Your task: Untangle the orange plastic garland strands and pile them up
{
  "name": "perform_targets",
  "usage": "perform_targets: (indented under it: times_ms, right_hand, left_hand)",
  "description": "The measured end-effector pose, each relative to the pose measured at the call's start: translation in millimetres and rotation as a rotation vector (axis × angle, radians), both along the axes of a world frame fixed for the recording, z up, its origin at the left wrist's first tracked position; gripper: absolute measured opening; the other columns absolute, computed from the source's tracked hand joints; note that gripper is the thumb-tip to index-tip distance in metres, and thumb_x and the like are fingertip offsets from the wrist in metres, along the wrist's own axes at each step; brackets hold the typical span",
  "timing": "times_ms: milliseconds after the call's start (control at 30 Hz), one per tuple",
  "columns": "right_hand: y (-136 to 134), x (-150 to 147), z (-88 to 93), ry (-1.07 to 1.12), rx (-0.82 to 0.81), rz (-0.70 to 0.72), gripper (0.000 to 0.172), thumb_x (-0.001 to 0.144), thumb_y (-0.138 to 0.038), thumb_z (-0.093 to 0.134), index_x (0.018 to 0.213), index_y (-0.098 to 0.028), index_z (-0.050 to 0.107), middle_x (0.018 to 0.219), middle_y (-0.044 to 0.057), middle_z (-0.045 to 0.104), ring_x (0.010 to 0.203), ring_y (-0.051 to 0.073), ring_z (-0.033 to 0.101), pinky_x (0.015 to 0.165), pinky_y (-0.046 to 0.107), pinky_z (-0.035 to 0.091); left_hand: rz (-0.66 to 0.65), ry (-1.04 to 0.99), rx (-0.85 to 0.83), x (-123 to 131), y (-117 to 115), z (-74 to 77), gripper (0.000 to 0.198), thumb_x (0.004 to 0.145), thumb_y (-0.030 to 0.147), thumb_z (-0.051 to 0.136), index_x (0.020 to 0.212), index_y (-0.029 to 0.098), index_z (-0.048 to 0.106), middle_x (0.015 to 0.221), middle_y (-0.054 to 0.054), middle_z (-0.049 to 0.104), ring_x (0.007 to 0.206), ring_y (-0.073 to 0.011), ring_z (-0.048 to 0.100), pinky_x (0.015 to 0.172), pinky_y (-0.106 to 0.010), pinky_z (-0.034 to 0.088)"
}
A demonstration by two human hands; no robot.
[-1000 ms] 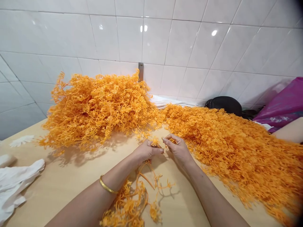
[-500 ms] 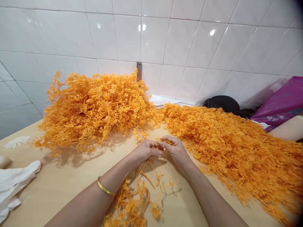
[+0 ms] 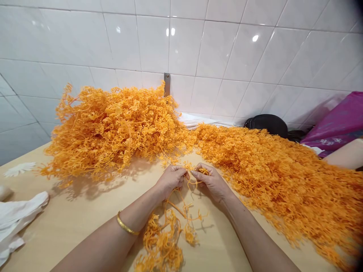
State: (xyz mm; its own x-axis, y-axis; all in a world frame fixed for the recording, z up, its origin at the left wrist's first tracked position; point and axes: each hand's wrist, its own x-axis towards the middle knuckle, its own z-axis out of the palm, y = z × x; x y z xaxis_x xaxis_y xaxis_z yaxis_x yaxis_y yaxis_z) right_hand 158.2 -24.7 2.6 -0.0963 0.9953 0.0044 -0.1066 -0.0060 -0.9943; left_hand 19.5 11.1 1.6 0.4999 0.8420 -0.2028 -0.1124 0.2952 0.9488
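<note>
My left hand [image 3: 171,181] is closed in a pinch on a branching orange plastic flower stem, whose frilly lower part, an orange spray [image 3: 164,240], hangs down toward me between my forearms. My right hand [image 3: 211,180] pinches thin orange sprigs [image 3: 193,184] just to the right of my left fingertips, with more orange bits [image 3: 203,171] tucked in its curled fingers. The two hands are slightly apart. Behind my left hand rises a tall heap of orange sprays [image 3: 119,132]; beyond my right hand spreads a long, flatter pile of small orange pieces [image 3: 278,173].
White gloves or cloth [image 3: 21,221] lie at the left edge, near a flat white glove-like piece [image 3: 19,169]. A black rounded case [image 3: 266,125] stands against the tiled wall [image 3: 187,49]. At right, another person's arm [image 3: 344,155] shows by a purple bag or cloth [image 3: 331,122].
My hands, nearly touching before, have drawn a little apart, and thin sprigs now show between them. The hanging spray has shifted slightly to the right.
</note>
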Motion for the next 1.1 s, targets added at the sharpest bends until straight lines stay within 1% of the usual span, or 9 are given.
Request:
perform_targets:
  times_ms: [133, 300, 400, 567, 667, 733, 833, 933, 1100]
  right_hand:
    - [2, 1, -1.9, 0.091, 0.0, -0.029, 0.027, 0.065, -0.035, 0.063, 0.059, -0.017, 0.045, 0.05, -0.007, 0.036, 0.043, 0.003, 0.026, 0.042, 0.017, 0.019]
    - [5, 7, -1.5, 0.172, -0.053, -0.133, 0.028, 0.065, -0.039, 0.062, 0.058, -0.016, 0.047, 0.054, -0.006, 0.039, 0.042, 0.002, 0.026, 0.04, 0.017, 0.017]
    - [5, 9, 1.5, 0.178, -0.089, -0.181, 0.028, 0.064, -0.041, 0.062, 0.063, -0.016, 0.051, 0.054, -0.006, 0.039, 0.041, 0.002, 0.028, 0.039, 0.017, 0.018]
    - [0, 4, 1.9, 0.02, -0.081, -0.077, 0.03, 0.06, -0.04, 0.067, 0.077, -0.019, 0.056, 0.052, -0.007, 0.043, 0.041, 0.003, 0.031, 0.04, 0.017, 0.019]
    - [1, 2, -2.5, -0.005, -0.077, -0.052, 0.03, 0.056, -0.039, 0.069, 0.071, -0.018, 0.054, 0.048, -0.007, 0.044, 0.04, 0.004, 0.033, 0.039, 0.018, 0.02]
    - [4, 1, -5.6, 0.055, -0.066, -0.128, 0.03, 0.055, -0.039, 0.069, 0.065, -0.018, 0.05, 0.046, -0.008, 0.043, 0.038, 0.004, 0.033, 0.039, 0.018, 0.02]
    - [9, -3, -8.4, 0.159, -0.072, -0.331, 0.033, 0.053, -0.038, 0.07, 0.063, -0.018, 0.046, 0.047, -0.009, 0.039, 0.036, 0.002, 0.028, 0.037, 0.017, 0.018]
    - [15, -5, -8.8, 0.249, -0.059, -0.471, 0.034, 0.05, -0.037, 0.07, 0.063, -0.019, 0.044, 0.053, -0.008, 0.041, 0.037, 0.002, 0.03, 0.036, 0.017, 0.022]
    - [21, 15, -6.1, 0.311, -0.085, -0.711, 0.036, 0.053, -0.035, 0.066, 0.06, -0.021, 0.034, 0.046, -0.01, 0.034, 0.035, 0.003, 0.031, 0.034, 0.017, 0.025]
  left_hand:
    - [-0.023, -0.037, -0.054, -4, 2, 0.4, 0.016, 0.063, 0.018, 0.044, 0.047, 0.013, 0.047, 0.034, 0.01, 0.016, 0.031, -0.0018, 0.013, 0.036, -0.018, 0.012]
    - [0.017, -0.144, -0.113, -4, 4, -0.7, 0.013, 0.06, 0.018, 0.044, 0.048, 0.013, 0.045, 0.043, 0.005, 0.033, 0.035, -0.0013, 0.012, 0.036, -0.019, 0.007]
    - [0.003, -0.088, -0.063, -2, 2, -1.9, 0.015, 0.061, 0.017, 0.044, 0.047, 0.012, 0.046, 0.042, 0.006, 0.03, 0.035, -0.0012, 0.011, 0.035, -0.019, 0.008]
    - [-0.03, -0.071, 0.003, 0, -2, -4.8, 0.017, 0.063, 0.017, 0.043, 0.047, 0.013, 0.047, 0.039, 0.008, 0.021, 0.034, -0.002, 0.013, 0.036, -0.018, 0.012]
    - [-0.079, -0.052, 0.041, -1, -3, -4.4, 0.018, 0.066, 0.021, 0.044, 0.05, 0.013, 0.048, 0.038, 0.009, 0.019, 0.033, -0.002, 0.015, 0.036, -0.018, 0.013]
    - [-0.097, -0.027, 0.069, -1, -4, -2.7, 0.02, 0.069, 0.026, 0.046, 0.054, 0.013, 0.05, 0.036, 0.009, 0.019, 0.032, -0.0021, 0.015, 0.036, -0.019, 0.012]
    - [-0.063, -0.019, 0.09, 0, -5, -0.4, 0.023, 0.07, 0.034, 0.049, 0.059, 0.014, 0.049, 0.035, 0.01, 0.022, 0.03, -0.0026, 0.015, 0.036, -0.019, 0.01]
    - [-0.038, -0.01, 0.098, 1, -5, -0.7, 0.025, 0.069, 0.037, 0.051, 0.059, 0.015, 0.047, 0.033, 0.01, 0.023, 0.029, -0.003, 0.015, 0.035, -0.02, 0.011]
    - [-0.106, 0.062, 0.177, 0, -8, -4.6, 0.029, 0.071, 0.04, 0.049, 0.056, 0.015, 0.047, 0.031, 0.009, 0.025, 0.028, -0.0035, 0.018, 0.034, -0.02, 0.012]
